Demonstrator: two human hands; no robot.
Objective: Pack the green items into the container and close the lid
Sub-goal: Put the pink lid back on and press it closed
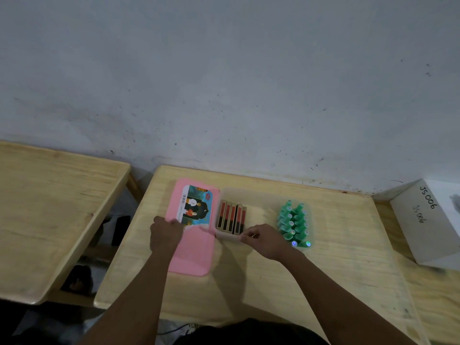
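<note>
A clear plastic container (263, 195) lies on the wooden table. Several green bottles (293, 224) stand packed in two rows at its right end. Several red-and-black boxes (231, 217) stand in its left end. The pink lid (196, 252), with a colourful picture label, lies flat on the table against the container's left side. My left hand (165, 232) holds the lid at its left edge, fingers curled onto it. My right hand (261, 241) pinches the container's near rim, just left of the green bottles.
The table (323, 282) stands against a grey wall. A second wooden table (49, 207) stands to the left across a gap. A white box (428, 220) marked JS006 sits at the right edge.
</note>
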